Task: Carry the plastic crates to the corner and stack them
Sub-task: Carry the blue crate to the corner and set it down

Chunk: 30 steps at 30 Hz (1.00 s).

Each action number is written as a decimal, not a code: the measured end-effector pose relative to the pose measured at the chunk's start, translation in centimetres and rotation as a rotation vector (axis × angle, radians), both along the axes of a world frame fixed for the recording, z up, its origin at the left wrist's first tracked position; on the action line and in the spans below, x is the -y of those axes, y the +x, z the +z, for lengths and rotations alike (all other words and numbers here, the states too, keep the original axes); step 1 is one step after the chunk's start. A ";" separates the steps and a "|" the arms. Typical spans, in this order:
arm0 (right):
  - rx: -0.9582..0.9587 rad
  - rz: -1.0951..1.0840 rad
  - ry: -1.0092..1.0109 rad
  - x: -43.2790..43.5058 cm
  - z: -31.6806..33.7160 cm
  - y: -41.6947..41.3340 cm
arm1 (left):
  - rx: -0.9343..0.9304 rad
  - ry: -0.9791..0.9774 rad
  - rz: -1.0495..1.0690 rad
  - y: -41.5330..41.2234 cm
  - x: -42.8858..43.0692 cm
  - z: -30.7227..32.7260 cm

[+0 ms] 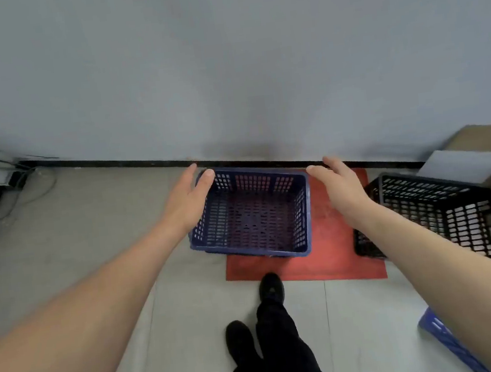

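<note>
A dark blue slotted plastic crate (253, 218) stands empty on a red mat (333, 255) against the wall. My left hand (189, 199) hovers over the crate's left rim, fingers spread and holding nothing. My right hand (340, 189) is held out just right of the crate's right rim, also open and empty. A black slotted crate (440, 210) sits on the floor to the right, apart from the blue one. A corner of another blue crate (448, 337) shows at the bottom right edge.
The grey wall (225, 66) with a black skirting strip (114, 163) runs behind the crates. The room's corner with loose cables (10, 177) lies at the far left. Cardboard and a grey board (474, 158) lean at the right. My feet in black shoes (270, 289) stand on the tiled floor.
</note>
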State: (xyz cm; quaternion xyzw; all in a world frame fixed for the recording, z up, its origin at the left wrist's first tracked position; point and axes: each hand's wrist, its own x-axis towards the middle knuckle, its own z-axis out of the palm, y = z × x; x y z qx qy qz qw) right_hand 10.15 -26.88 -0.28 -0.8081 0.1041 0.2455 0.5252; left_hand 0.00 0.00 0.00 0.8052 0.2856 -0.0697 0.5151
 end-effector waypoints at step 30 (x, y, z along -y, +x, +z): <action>-0.170 -0.078 -0.601 -3.3 -43.0 8.3 | -0.464 0.298 -0.091 10.1 -10.3 -44.5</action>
